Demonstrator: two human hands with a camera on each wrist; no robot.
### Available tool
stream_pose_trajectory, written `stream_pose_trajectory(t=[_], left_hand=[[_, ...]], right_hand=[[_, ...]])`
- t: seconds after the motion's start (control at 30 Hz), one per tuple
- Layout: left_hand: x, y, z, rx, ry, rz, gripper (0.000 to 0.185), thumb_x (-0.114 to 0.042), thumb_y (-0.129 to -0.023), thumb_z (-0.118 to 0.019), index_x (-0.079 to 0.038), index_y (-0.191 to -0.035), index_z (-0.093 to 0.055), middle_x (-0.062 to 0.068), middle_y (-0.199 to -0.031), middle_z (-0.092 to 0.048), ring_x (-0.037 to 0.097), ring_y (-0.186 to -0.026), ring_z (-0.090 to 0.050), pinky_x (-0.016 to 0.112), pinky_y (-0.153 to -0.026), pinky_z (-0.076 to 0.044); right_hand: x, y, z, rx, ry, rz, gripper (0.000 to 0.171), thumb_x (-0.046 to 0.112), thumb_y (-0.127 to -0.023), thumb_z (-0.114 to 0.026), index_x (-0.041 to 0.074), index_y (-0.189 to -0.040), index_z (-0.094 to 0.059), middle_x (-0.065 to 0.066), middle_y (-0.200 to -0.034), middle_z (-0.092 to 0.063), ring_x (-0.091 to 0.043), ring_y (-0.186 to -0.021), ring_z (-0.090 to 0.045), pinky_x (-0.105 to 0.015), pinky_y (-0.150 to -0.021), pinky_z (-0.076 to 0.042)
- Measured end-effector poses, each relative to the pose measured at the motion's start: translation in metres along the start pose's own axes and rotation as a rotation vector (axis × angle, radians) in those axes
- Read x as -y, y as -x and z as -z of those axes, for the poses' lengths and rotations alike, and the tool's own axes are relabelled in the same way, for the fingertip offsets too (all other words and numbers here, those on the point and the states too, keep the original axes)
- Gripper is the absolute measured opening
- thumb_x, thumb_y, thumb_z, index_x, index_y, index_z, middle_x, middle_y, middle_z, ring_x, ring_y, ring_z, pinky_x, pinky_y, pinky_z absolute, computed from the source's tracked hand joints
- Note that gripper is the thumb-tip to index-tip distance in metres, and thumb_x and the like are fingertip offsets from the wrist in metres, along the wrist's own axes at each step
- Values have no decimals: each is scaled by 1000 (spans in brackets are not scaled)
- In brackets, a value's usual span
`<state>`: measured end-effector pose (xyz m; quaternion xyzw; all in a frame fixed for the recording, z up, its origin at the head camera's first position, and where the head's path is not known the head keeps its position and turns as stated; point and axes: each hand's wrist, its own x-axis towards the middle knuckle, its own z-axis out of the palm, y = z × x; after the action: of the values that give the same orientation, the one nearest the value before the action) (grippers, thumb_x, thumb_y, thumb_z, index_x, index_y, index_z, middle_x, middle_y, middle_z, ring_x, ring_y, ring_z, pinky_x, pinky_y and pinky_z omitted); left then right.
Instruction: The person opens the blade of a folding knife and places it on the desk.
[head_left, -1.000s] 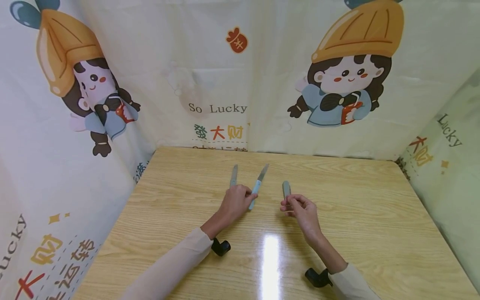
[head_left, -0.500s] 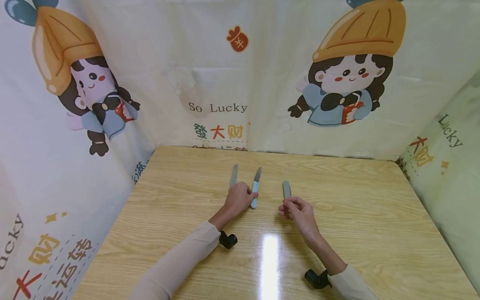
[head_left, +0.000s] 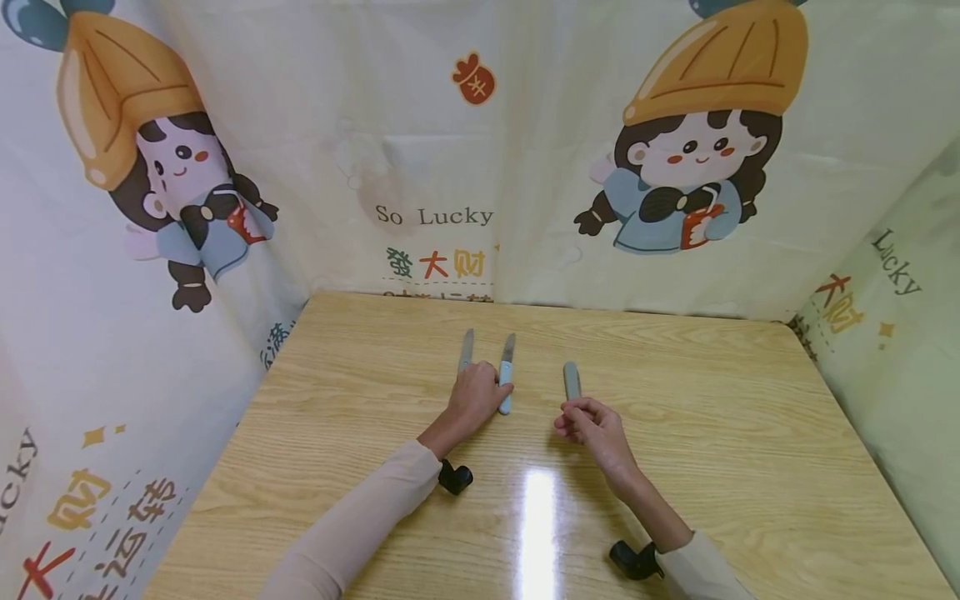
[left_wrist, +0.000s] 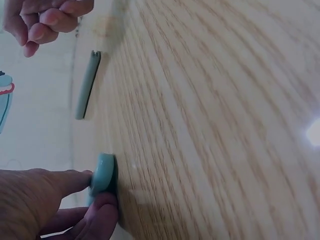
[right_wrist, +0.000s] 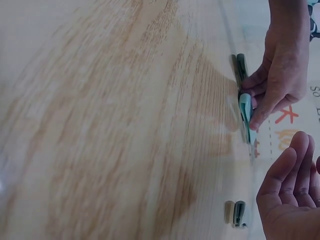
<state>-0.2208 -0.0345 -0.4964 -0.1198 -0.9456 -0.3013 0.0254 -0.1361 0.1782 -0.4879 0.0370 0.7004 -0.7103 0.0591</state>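
Since a second ago, the light-blue-handled knife (head_left: 506, 382) has swung from a rightward slant to lie nearly parallel with the grey knife (head_left: 466, 351) on its left, both blades pointing to the far side of the table (head_left: 750, 467). At the same time the right hand (head_left: 592, 427) has drawn slightly nearer the person, away from the grey sheath (head_left: 572, 380).

Now the left hand (head_left: 475, 398) rests on the table with its fingers curled round the blue handle, thumb and fingertips pinching it; the left wrist view shows the handle's rounded end (left_wrist: 103, 174) between thumb and finger, down on the wood. Beside it, the grey knife's handle is hidden under the same hand.

That right hand hovers just near of the sheath, fingers loosely curled and holding nothing. To the right of the two knives, the sheath lies flat on the table, well apart from them. Behind and to both sides stands a cartoon-printed backdrop (head_left: 450, 167).
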Motion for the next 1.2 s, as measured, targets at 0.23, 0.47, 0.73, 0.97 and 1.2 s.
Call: stream_pose_trajectory(t=[0.23,0.47,0.73,0.97,1.2], left_hand=[[0,0,-1,-2,-18,17,56,-20,-93,-76,-16,-47,-44,-8,-45,-36,7,-42,-35,23,-40,-29],[1,1,-2,-6,7,28,54,-20,-94,-74,-15,-49,-45,-8,-45,-37,7,-41,-35,23,-39,-29],[1,2,-1,0,32,23,52,-21,-95,-73,-15,-51,-46,-8,-45,-36,5,-40,-35,22,-39,-29],[0,4,4,26,40,17,43,-19,-99,-64,-11,-59,-51,-4,-51,-38,8,-44,-33,24,-41,-29],[-7,11,9,3,-78,-36,25,-22,-100,-65,2,-94,-70,10,-80,-64,18,-65,-58,29,-53,-49]], right_hand=[[1,1,0,20,-13,-15,27,6,-105,-55,-17,-118,-55,-18,-94,-69,-23,-82,-69,-35,-79,-58],[1,2,1,40,-26,-57,28,9,-106,-53,-17,-118,-55,-17,-94,-69,-22,-84,-69,-35,-81,-57],[0,2,1,61,-35,-62,29,11,-107,-53,-17,-116,-55,-17,-95,-68,-22,-84,-69,-33,-81,-57],[1,0,6,46,6,-12,31,10,-107,-52,-19,-118,-56,-18,-97,-67,-24,-86,-68,-37,-82,-57],[13,-7,13,-22,102,49,36,18,-107,-54,-15,-119,-61,-20,-101,-66,-27,-90,-63,-38,-82,-54]])
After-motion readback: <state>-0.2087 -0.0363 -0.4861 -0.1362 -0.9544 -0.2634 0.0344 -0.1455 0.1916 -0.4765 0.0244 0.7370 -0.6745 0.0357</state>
